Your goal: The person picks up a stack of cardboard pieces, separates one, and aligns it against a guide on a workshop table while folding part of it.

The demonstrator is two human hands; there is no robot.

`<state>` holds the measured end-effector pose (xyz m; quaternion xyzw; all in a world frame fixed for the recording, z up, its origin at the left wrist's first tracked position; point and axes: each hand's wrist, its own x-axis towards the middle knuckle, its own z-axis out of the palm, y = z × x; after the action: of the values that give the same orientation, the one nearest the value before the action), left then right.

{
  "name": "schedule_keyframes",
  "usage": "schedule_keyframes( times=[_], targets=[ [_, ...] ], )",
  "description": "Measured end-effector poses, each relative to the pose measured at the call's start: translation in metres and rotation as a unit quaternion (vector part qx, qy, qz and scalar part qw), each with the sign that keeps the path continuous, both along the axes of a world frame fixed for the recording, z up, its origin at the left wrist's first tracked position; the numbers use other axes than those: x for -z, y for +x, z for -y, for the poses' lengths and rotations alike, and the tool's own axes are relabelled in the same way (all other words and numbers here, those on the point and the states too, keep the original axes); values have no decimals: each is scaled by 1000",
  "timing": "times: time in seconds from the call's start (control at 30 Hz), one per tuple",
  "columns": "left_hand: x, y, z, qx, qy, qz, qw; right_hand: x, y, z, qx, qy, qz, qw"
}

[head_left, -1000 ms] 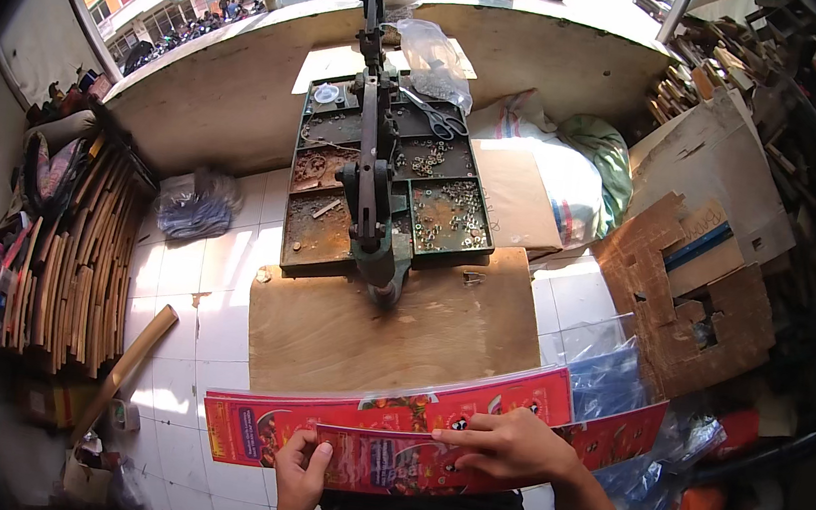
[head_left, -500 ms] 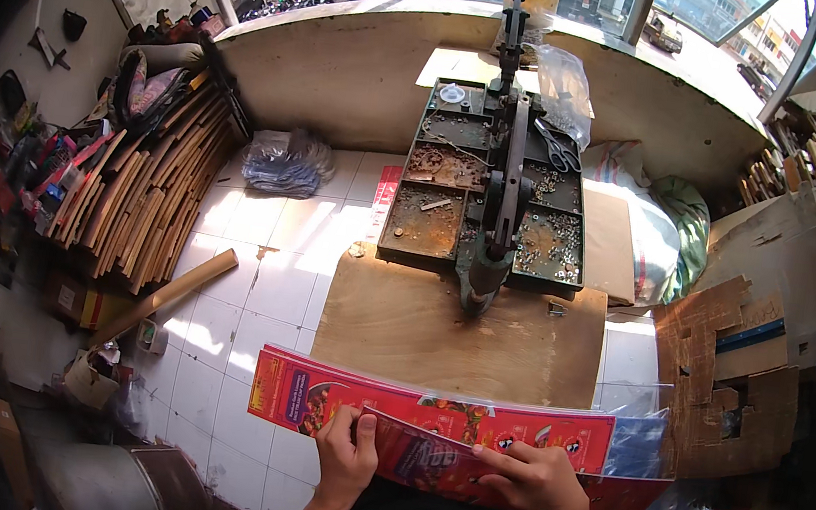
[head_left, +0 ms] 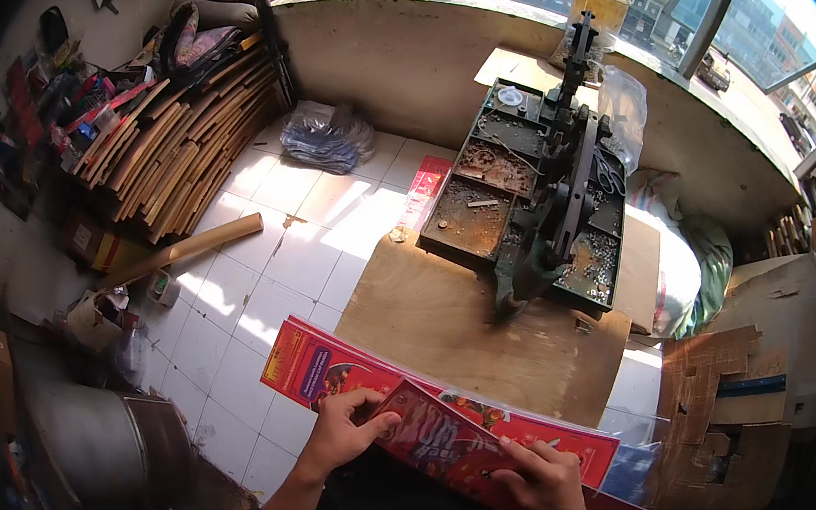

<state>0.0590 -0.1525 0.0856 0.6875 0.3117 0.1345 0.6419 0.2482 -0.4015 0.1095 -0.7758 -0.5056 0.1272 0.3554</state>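
My left hand [head_left: 344,433] pinches the left end of a glossy dark red printed sheet [head_left: 437,442] between thumb and fingers. My right hand [head_left: 545,480] grips the same sheet farther right, with its fingers bent over the upper edge and front. The sheet is tilted, its left end higher than its right. Just behind it lies a stack of long red printed sheets [head_left: 292,371] with food pictures, overlapping the near edge of a wooden board [head_left: 479,339]. My fingers hide part of both.
Beyond the board stands a dark metal hand press [head_left: 559,212] among compartment trays [head_left: 472,224] of small metal parts. Scissors [head_left: 608,174] lie there. Wooden boards [head_left: 190,139] and a cardboard tube [head_left: 192,249] are at left; cut cardboard [head_left: 705,390] is at right.
The dark red sheet's left end has lifted, showing more of its printed face. Both hands still hold it. The whole view has shifted and tilted, with the press now farther right.
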Motion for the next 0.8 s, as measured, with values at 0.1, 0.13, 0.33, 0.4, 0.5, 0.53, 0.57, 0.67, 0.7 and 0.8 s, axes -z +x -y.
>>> schedule_keyframes(
  times=[0.1, 0.13, 0.33, 0.4, 0.5, 0.53, 0.57, 0.67, 0.7, 0.8],
  targets=[
    [-10, 1, 1, 12, -16, 7, 1000, 2, 0, 0, 13, 19, -13, 1000],
    [-11, 1, 1, 11, -19, 12, 1000, 1, -1, 0, 12, 10, -15, 1000],
    [-6, -9, 4, 7, 0, 17, 1000, 3, -2, -1, 9, -1, -22, 1000],
    [-4, -10, 5, -2, -11, 27, 1000, 2, -1, -1, 10, -2, -24, 1000],
    [-3, -13, 7, 9, -2, 13, 1000, 1, 0, 0, 9, -11, -31, 999],
    [-4, -15, 7, 17, 7, 5, 1000, -1, 0, 0, 6, -11, -35, 999],
    [0, -17, 8, 7, 0, 15, 1000, -1, 0, -1, 4, -11, -40, 999],
    [9, -31, 16, -25, 4, 50, 998, -2, 2, -1, -9, -13, -48, 999],
    [9, -35, 17, -36, 20, 64, 997, -3, 3, -1, -6, -14, -48, 999],
    [3, -73, 13, -51, -13, 58, 997, -5, 5, 3, -2, -20, -48, 999]
  ],
)
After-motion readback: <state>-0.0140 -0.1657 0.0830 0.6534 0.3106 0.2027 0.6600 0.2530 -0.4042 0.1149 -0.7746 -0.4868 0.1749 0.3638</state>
